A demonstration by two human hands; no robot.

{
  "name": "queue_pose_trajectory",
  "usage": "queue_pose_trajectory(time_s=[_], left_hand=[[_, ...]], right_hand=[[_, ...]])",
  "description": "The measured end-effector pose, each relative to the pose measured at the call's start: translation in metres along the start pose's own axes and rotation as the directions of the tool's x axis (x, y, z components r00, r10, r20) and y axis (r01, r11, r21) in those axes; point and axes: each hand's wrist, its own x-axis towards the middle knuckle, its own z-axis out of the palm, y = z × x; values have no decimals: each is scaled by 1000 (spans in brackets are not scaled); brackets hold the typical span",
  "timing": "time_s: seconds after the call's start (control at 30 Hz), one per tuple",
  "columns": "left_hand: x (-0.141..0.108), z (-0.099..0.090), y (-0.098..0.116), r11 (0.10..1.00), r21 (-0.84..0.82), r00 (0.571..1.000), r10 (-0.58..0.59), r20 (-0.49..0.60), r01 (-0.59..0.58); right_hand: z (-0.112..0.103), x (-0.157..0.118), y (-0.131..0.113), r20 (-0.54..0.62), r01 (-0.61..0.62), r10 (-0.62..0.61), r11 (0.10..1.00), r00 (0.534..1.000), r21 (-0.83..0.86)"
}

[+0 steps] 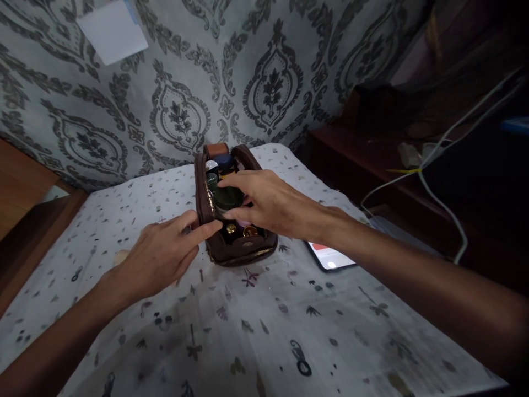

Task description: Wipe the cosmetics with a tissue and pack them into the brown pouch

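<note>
A brown zippered pouch (239, 251) lies open on the white patterned cloth, with bottles and small gold-coloured items inside. My right hand (270, 204) reaches into it from the right, thumb and fingers around a dark green bottle (227, 197). At the pouch's left front edge, my left hand (165, 248) pinches the brown rim between thumb and index finger. Behind the green bottle are a dark blue round lid (223, 161) and a whitish round top (211, 165). A gold cap (231, 228) and a gold ring-shaped item (250, 231) show near the front.
A lit phone (330, 258) lies right of the pouch, partly under my right forearm. White cables (444, 182) loop over dark red furniture (355, 160) at the right. Patterned wallpaper (182, 116) rises behind the cloth (248, 331). Wooden furniture (25, 187) stands at the left.
</note>
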Motion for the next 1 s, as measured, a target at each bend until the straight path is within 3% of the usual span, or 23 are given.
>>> queue_pose_trajectory(time_s=[0.2, 0.73, 0.87, 1.0], left_hand=[[1, -2, 2, 1000, 15, 999, -17, 35, 17], [1, -2, 0, 1000, -14, 1000, 4, -7, -4], [5, -10, 2, 995, -97, 1000, 8, 26, -5], [19, -19, -3, 966, -246, 994, -92, -59, 75]], right_hand=[[1, 3, -1, 21, 1, 0, 999, 1000, -38], [2, 7, 3, 67, 42, -38, 997, 997, -69], [3, 9, 5, 74, 33, -28, 997, 997, -74], [3, 9, 4, 82, -10, 18, 996, 997, -92]])
